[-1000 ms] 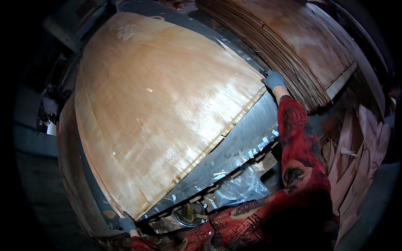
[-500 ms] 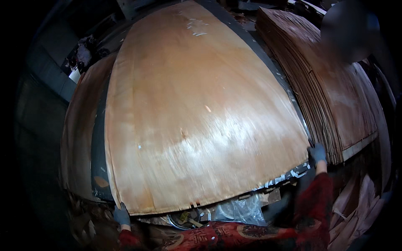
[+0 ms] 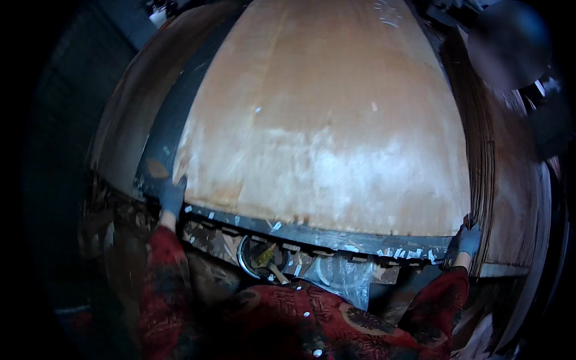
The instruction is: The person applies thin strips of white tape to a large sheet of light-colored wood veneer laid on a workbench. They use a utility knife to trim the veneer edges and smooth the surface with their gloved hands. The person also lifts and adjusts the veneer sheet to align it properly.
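Note:
A wide, thin sheet of light brown wood veneer (image 3: pixel 336 144) lies over a dark tabletop (image 3: pixel 163 141). My left hand (image 3: pixel 172 196), in a grey glove, grips the sheet's near left corner, its fingertips partly hidden at the edge. At the near right corner my right hand (image 3: pixel 469 238), gloved too, is closed on the sheet's edge, close beside a veneer stack. Between the hands, the sheet's near edge lies back from the table's front edge, which has bits of white tape stuck on it.
Tall veneer stacks stand on the right (image 3: pixel 510 198) and left (image 3: pixel 129 126). Below the table front are a round metal pan (image 3: pixel 243 258), a brush (image 3: pixel 267 258) and clear plastic film (image 3: pixel 348 279). A blurred person (image 3: pixel 510 45) is at the far right.
The sheet's near edge has shifted away from me, baring the table's front strip. My left hand has moved forward with its corner. The view has tilted down.

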Available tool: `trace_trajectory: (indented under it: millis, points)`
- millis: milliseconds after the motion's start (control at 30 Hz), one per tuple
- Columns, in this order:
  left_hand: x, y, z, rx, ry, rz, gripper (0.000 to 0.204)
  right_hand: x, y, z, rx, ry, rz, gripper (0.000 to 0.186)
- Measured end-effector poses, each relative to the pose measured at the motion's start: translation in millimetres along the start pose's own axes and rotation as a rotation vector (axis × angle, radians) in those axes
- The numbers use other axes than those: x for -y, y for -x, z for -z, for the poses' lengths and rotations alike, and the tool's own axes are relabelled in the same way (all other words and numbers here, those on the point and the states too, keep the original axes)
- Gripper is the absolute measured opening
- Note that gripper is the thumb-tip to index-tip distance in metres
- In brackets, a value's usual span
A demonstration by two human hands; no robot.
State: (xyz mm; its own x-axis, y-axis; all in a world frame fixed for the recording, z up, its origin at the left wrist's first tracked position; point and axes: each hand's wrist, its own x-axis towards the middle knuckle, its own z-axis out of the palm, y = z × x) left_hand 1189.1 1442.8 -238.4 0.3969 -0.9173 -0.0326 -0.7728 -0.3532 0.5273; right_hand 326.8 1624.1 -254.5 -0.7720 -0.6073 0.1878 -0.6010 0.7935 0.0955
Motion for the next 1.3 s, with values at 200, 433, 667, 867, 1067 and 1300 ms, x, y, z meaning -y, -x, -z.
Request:
trace_trajectory:
  millis: [200, 433, 667, 867, 1067, 1300]
  points:
    - [14, -27, 9, 0.329, 0.799, 0.598, 0.079, 100, 64, 47, -0.023, -0.358, 0.298, 0.043]
    - [54, -43, 29, 0.276, 0.021, 0.117, 0.083, 237, 211, 57, 0.106, -0.499, 0.696, 0.058]
    - [-61, 42, -5, 0.041, -0.629, -0.367, 0.109, 293, 261, 51, 0.329, -0.190, 0.530, 0.071]
    - [-100, 55, -83, 0.127, -0.477, -0.560, 0.094, 304, 266, 59, 0.340, -0.162, 0.458, 0.071]
    - [-96, 43, -104, 0.003, -0.500, -0.639, 0.058, 301, 269, 64, 0.311, -0.156, 0.416, 0.071]
    - [-103, 22, -68, 0.243, -0.412, -0.614, 0.023, 301, 271, 61, 0.292, -0.233, 0.410, 0.070]
